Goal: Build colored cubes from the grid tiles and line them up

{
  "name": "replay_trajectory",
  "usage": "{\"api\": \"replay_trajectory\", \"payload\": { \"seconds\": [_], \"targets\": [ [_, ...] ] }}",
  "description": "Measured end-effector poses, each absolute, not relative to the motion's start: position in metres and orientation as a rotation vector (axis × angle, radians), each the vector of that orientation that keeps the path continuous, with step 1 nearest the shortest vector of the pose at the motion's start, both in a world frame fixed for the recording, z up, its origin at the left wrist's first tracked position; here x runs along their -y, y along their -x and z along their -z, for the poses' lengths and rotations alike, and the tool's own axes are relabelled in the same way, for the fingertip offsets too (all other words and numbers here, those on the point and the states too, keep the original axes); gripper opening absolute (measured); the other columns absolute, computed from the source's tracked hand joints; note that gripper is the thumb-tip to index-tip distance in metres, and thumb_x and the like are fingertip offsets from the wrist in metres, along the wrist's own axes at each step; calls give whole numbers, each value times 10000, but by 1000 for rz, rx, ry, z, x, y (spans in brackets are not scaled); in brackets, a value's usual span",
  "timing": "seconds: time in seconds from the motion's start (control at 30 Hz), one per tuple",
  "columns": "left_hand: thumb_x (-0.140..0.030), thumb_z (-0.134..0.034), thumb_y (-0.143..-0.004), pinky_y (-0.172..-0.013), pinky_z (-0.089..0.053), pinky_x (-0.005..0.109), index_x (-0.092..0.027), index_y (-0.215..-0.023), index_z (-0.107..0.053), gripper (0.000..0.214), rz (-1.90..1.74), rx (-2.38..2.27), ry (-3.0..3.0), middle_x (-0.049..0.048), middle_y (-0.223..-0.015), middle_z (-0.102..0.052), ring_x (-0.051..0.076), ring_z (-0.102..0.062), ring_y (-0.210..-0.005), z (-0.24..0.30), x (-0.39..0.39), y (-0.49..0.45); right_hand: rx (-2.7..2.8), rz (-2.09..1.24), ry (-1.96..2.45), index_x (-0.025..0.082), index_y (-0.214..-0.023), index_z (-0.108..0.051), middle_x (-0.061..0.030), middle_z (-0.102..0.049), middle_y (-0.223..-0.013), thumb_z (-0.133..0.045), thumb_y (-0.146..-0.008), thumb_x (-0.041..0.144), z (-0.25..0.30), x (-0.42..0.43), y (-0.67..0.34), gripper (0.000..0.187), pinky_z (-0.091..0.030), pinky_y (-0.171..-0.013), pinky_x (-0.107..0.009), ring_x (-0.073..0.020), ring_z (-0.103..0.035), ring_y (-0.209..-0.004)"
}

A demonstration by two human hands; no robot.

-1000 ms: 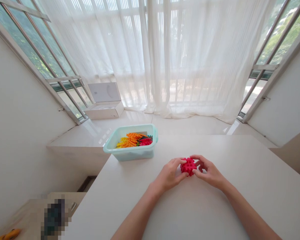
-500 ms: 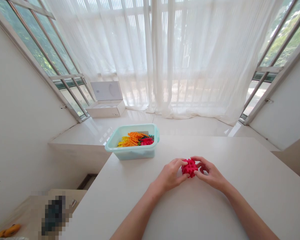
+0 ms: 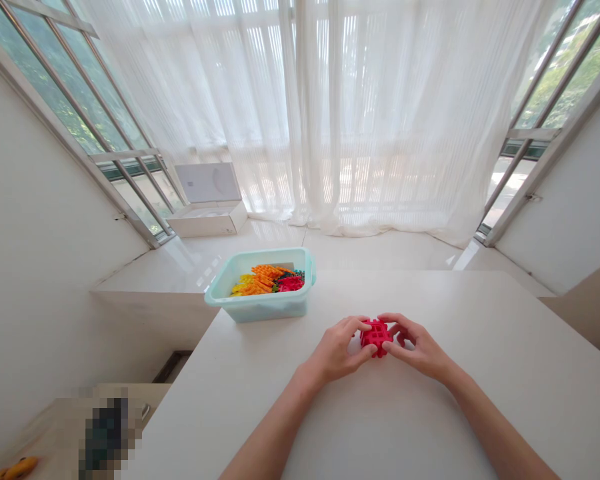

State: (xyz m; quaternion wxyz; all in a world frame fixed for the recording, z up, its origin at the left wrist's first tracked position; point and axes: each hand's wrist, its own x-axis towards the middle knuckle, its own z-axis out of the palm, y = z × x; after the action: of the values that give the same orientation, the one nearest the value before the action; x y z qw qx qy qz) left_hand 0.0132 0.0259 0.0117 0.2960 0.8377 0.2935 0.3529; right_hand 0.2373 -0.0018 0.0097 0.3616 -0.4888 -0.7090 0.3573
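While hands (image 3: 337,348) (image 3: 424,348) hold the block (image 3: 376,337), tub (image 3: 267,309) overhangs edge (image 3: 176,383).

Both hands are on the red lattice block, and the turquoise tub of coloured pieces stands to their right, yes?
Not quite. The left hand and right hand are indeed both on the red lattice block, but the head view shows the turquoise tub of coloured pieces standing to their left, not their right.
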Motion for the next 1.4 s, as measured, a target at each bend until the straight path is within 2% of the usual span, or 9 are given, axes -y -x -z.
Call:
{"api": "replay_trajectory", "payload": {
  "seconds": [0.27, 0.57, 0.7, 0.9, 1.13, 1.27, 1.4],
  "targets": [
    [-267, -649, -833, -871, -539, 349, -223, -1045, -581, 227, -950, -743, -2201, 99, -1208, -654, 220, -640, -1076, -14, -27, -12, 1838, -893, 1253, 253, -1208, -573, -59, -694, -1035, -657, -829, 334, -9, 1, -237, 396, -513, -641, -308, -180, -628, -768],
    [-272, -663, -817, -827, -549, 328, -231, -1033, -573, 238, -931, -771, -2224, 93, -1245, -637, 212, -641, -1078, -12, -27, -11, 1841, -849, 1261, 275, -1211, -567, -45, -693, -1038, -691, -772, 274, -9, 3, -234, 455, -521, -651, -317, -189, -644, -792],
    [-290, -671, -819, -891, -537, 349, -238, -1021, -582, 227, -940, -795, -2236, 93, -1276, -622, 216, -637, -1099, -12, -27, -11, 1864, -798, 1258, 280, -1210, -564, -37, -696, -997, -682, -779, 297, -8, 3, -232, 447, -522, -639, -320, -191, -645, -775],
    [-280, -663, -829, -965, -514, 361, -242, -1027, -586, 216, -956, -763, -2252, 91, -1268, -620, 216, -626, -1128, -13, -26, -13, 1879, -739, 1245, 282, -1228, -540, -42, -678, -1046, -632, -796, 238, -7, 3, -233, 444, -526, -643, -315, -188, -639, -795],
    [-271, -651, -841, -961, -518, 346, -239, -1037, -588, 209, -956, -765, -2306, 84, -1270, -616, 208, -627, -1127, -12, -26, -13, 1906, -721, 1239, 285, -1237, -535, -42, -677, -1063, -641, -801, 260, -11, 5, -232, 450, -522, -651, -319, -192, -641, -802],
    [-319, -655, -845, -947, -529, 359, -237, -1017, -604, 197, -960, -764, -2380, 90, -1250, -634, 218, -641, -1104, -13, -28, -11, 1931, -679, 1238, 278, -1225, -541, -38, -683, -1036, -610, -771, 199, -11, 5, -232, 466, -512, -652, -317, -190, -639, -788],
    [-288, -676, -819, -944, -530, 358, -235, -998, -622, 194, -975, -750, -2419, 87, -1234, -650, 224, -650, -1095, -12, -29, -10, 1939, -670, 1236, 268, -1183, -565, -29, -687, -1016, -565, -723, 140, -12, 5, -233, 477, -506, -661, -307, -182, -632, -774]
  ]
}}
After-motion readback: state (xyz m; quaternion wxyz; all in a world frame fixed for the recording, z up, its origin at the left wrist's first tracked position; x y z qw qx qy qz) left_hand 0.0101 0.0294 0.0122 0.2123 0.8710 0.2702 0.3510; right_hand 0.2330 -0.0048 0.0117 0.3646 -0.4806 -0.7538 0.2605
